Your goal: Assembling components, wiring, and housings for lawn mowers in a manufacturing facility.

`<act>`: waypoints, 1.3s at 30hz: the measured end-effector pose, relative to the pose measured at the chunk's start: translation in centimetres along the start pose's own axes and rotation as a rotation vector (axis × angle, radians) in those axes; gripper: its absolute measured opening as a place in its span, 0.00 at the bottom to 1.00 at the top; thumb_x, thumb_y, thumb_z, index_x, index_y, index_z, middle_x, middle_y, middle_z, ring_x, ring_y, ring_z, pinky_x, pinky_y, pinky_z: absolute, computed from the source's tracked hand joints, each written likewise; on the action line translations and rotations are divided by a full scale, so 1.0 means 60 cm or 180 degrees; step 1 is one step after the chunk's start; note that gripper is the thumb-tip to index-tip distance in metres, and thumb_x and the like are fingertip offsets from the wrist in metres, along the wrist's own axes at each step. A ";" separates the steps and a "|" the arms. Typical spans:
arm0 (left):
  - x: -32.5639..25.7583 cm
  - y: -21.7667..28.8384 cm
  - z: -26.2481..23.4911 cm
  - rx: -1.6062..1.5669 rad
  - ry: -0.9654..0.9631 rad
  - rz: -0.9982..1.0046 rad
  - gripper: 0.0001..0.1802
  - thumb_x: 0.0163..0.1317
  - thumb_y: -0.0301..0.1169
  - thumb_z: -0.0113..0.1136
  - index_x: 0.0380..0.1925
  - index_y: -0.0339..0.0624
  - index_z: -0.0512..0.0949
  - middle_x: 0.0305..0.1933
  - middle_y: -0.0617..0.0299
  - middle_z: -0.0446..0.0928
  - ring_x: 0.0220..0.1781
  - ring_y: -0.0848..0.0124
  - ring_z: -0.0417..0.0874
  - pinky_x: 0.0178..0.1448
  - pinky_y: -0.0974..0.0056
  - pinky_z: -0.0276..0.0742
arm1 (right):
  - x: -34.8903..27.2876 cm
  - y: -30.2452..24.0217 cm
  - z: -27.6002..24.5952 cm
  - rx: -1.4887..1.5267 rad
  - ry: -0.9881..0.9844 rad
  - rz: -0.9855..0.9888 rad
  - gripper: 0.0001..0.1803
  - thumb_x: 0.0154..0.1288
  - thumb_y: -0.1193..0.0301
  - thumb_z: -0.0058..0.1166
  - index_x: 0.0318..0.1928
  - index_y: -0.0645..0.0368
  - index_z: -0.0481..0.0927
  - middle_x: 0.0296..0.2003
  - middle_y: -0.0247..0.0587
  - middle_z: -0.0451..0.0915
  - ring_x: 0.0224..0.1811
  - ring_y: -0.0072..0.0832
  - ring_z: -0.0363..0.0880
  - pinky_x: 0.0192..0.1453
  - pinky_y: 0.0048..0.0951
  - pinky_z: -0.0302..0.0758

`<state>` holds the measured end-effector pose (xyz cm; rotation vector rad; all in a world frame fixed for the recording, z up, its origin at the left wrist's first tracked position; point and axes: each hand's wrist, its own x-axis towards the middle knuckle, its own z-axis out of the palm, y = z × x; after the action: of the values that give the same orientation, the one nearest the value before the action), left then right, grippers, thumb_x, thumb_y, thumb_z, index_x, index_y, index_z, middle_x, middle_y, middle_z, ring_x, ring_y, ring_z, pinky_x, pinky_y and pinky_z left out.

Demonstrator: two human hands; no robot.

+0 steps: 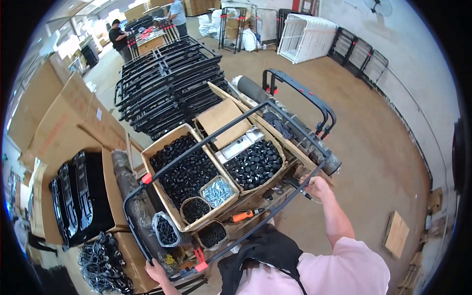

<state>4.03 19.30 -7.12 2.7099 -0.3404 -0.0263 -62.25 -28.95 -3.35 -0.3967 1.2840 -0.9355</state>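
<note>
I hold a large black tubular metal frame with red plastic fittings, tilted over a workbench laden with parts. My left hand is closed round its near left side, close to a bent tube. On the near right, my right hand is wrapped round the tube by a corner. Beneath the frame, a cardboard box holds black plastic caps, with silver screws in a small compartment. More black caps fill a second box. An orange-and-black power screwdriver lies at the bench's near edge.
Stacked black frames stand beyond the bench. At left are a carton of black panels and a heap of black straps. White frames lean near the far wall. Another person stands at a far table.
</note>
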 end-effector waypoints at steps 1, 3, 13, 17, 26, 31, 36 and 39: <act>0.001 0.007 0.005 0.0042 0.0006 0.0074 0.28 0.72 0.42 0.64 0.61 0.28 0.80 0.59 0.32 0.80 0.60 0.36 0.80 0.64 0.43 0.76 | 0.014 0.012 -0.026 -0.0742 -0.0095 0.0068 0.22 0.60 0.78 0.51 0.56 0.64 0.79 0.50 0.50 0.85 0.51 0.42 0.87 0.55 0.43 0.82; 0.000 -0.003 0.000 0.0119 0.0044 0.0229 0.30 0.72 0.44 0.63 0.61 0.26 0.80 0.59 0.30 0.79 0.59 0.35 0.80 0.65 0.43 0.76 | 0.034 0.037 -0.053 -0.1425 -0.0229 0.0237 0.22 0.61 0.78 0.53 0.57 0.62 0.82 0.50 0.50 0.86 0.52 0.41 0.87 0.54 0.41 0.82; -0.078 0.330 -0.029 -0.0804 0.0190 0.0963 0.18 0.77 0.31 0.55 0.58 0.30 0.82 0.56 0.45 0.85 0.57 0.53 0.85 0.65 0.56 0.79 | 0.251 0.142 -0.031 -0.6234 -0.0396 -0.0330 0.32 0.64 0.59 0.62 0.63 0.67 0.78 0.66 0.52 0.78 0.73 0.46 0.76 0.72 0.49 0.76; -0.193 0.572 0.014 -0.1142 -0.0751 0.1874 0.13 0.74 0.28 0.61 0.53 0.35 0.86 0.51 0.47 0.88 0.54 0.56 0.88 0.61 0.57 0.81 | 0.331 0.187 -0.066 -0.6189 -0.0336 -0.1176 0.27 0.63 0.64 0.59 0.58 0.69 0.84 0.59 0.58 0.84 0.62 0.51 0.86 0.60 0.47 0.85; -0.369 0.867 0.139 -0.1243 -0.2249 0.3137 0.12 0.76 0.30 0.60 0.52 0.37 0.87 0.46 0.51 0.89 0.48 0.60 0.90 0.55 0.60 0.83 | 0.088 -0.022 -0.082 -0.4839 -0.0534 -0.1393 0.23 0.56 0.56 0.59 0.40 0.67 0.86 0.38 0.64 0.88 0.47 0.58 0.89 0.52 0.53 0.85; -0.452 1.002 0.208 -0.1734 -0.3241 0.3041 0.14 0.79 0.31 0.56 0.54 0.36 0.86 0.45 0.56 0.89 0.47 0.70 0.90 0.54 0.65 0.83 | -0.033 -0.089 -0.178 -0.5305 -0.0639 -0.0837 0.25 0.59 0.54 0.61 0.43 0.65 0.85 0.39 0.62 0.88 0.47 0.57 0.88 0.53 0.53 0.84; -0.569 1.150 0.222 -0.2186 -0.4142 0.2958 0.16 0.81 0.33 0.56 0.57 0.34 0.83 0.48 0.56 0.89 0.52 0.70 0.89 0.59 0.65 0.82 | -0.149 -0.245 -0.178 -0.4388 -0.0322 0.0086 0.24 0.63 0.54 0.60 0.41 0.66 0.85 0.32 0.57 0.88 0.38 0.51 0.90 0.48 0.47 0.86; -0.649 1.219 0.230 -0.2774 -0.4819 0.3213 0.17 0.81 0.35 0.57 0.58 0.32 0.82 0.52 0.57 0.87 0.55 0.69 0.88 0.61 0.64 0.81 | -0.194 -0.354 -0.135 -0.3800 -0.0263 -0.0011 0.23 0.67 0.55 0.59 0.38 0.67 0.85 0.26 0.55 0.86 0.31 0.48 0.88 0.43 0.44 0.84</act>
<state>-51.77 -41.65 8.11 0.9799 -1.5303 -1.4743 -77.56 -30.54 17.06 -1.3312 1.6558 -0.0419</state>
